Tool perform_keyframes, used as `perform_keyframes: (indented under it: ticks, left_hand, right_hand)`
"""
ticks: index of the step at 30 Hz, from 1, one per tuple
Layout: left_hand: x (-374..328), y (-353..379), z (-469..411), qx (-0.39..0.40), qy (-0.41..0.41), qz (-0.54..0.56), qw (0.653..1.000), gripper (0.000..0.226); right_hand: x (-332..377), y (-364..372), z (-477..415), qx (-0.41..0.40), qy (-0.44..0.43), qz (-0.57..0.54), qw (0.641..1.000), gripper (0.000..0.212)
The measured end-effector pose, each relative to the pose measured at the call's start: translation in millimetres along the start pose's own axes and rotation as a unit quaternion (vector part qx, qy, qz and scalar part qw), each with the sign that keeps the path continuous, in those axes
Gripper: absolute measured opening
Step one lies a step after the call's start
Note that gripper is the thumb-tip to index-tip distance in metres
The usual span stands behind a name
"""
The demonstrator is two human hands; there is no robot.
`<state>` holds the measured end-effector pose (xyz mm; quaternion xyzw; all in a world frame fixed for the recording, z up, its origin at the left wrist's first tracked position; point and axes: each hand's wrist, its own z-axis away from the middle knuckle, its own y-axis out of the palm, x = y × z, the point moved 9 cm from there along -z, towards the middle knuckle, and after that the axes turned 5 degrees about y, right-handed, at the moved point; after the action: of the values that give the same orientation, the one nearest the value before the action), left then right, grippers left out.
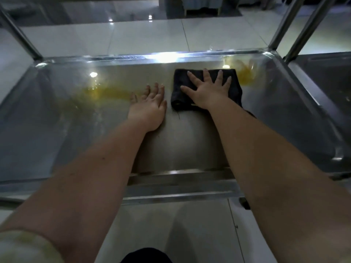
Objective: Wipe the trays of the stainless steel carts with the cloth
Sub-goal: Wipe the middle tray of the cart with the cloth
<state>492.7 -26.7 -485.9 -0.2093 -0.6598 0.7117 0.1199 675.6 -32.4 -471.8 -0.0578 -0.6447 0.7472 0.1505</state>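
Note:
A stainless steel cart tray (57,130) fills the middle of the view. A folded black cloth (235,86) lies on it toward the far right. My right hand (207,90) presses flat on the cloth with fingers spread. My left hand (150,107) rests flat on the bare tray just left of the cloth, fingers apart, holding nothing. A yellow smear (106,93) lies on the tray left of my left hand. Another yellow smear (245,74) sits at the far right corner, beside the cloth.
Upright steel posts (284,29) rise at the tray's far corners. A second steel cart tray (326,73) stands to the right. The tray's near rim (180,185) crosses under my forearms. Pale floor tiles (148,35) lie beyond and below.

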Motion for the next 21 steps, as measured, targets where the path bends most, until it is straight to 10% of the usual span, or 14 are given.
perform_keyframes:
  ticks: [13,21]
  left_hand:
    - [2.1,2.3,0.4,0.004,-0.011,-0.019,1.000,0.054]
    - [0.0,-1.4,5.3,-0.004,-0.016,0.003,1.000,0.054]
  right_hand:
    - [-22.2,45.2,159.8,0.045,-0.130,0.012,0.990,0.071]
    - [11.7,11.1,10.0,-0.014,-0.035,0.028,0.999,0.068]
